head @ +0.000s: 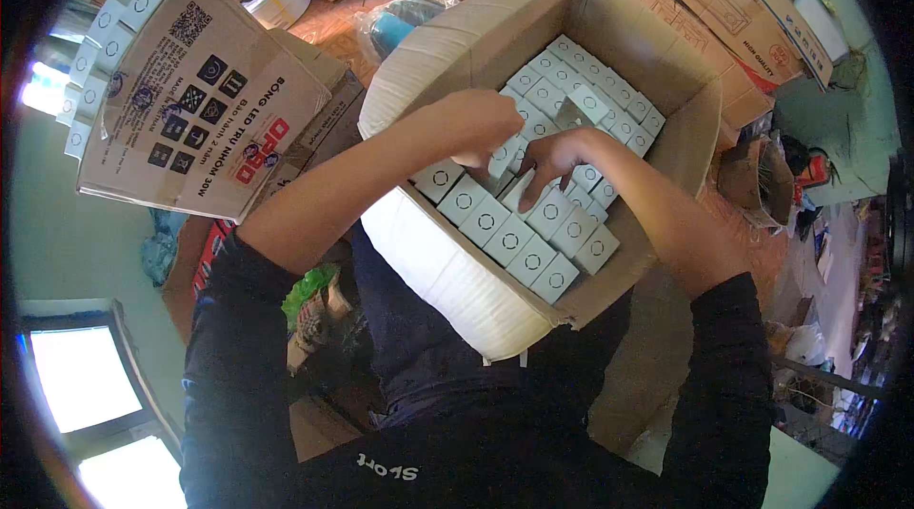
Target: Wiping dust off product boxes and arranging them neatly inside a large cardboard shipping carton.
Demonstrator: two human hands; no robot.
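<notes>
Before me stands an open cardboard box point(628, 23), tilted, with rows of small white cartons point(510, 241) inside, each marked with a dashed ring on its end. My left hand point(493, 127) reaches over the box's left side, its fingers bent down among the cartons; its fingertips are partly hidden. Just right of it, my right hand point(553, 159) has its fingers spread over the carton tops, touching one near the middle. Whether either hand grips a carton is not plain. One carton point(587, 103) sits higher than its neighbours behind my right hand.
At left, a large printed LED bulb carton point(207, 95) has more small white cartons point(112, 48) along its far edge. White padding point(443, 273) lies against the open box's near side. Flat printed cardboard point(714, 2) and a small open box point(758, 180) stand at right.
</notes>
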